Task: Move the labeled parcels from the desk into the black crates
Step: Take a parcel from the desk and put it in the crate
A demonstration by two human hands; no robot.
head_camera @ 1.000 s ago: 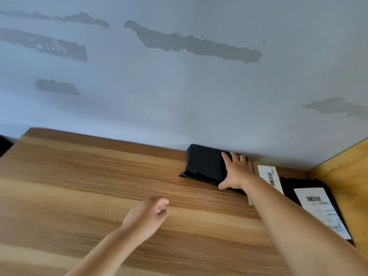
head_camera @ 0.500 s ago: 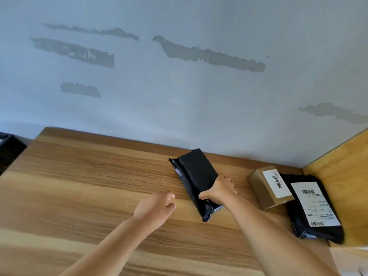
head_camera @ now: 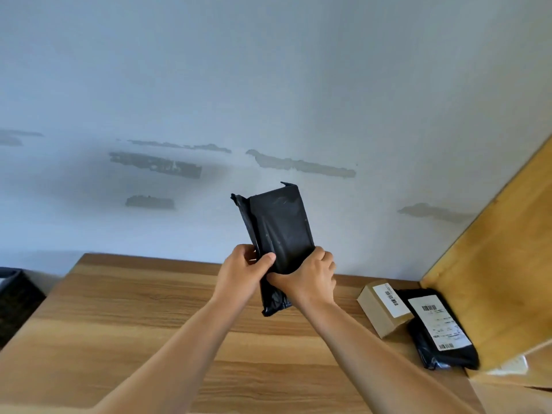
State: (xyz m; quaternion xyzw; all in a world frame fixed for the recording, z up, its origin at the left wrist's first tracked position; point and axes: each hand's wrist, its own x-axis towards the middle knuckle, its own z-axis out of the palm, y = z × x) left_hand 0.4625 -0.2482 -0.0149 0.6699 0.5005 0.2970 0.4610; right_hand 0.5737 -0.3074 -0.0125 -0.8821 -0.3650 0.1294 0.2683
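From my feed, the black crate (head_camera: 15, 303) is chopped off by the left edge, so I can't see inside it. Print on both labels is too small to read. My hands hide the lower middle of the black parcel (head_camera: 280, 228), and no label shows on it.

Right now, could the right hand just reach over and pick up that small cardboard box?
Probably not at once: the right hand grips the black parcel together with the left hand. Once it lets go, the cardboard box lies unobstructed on its side of the desk.
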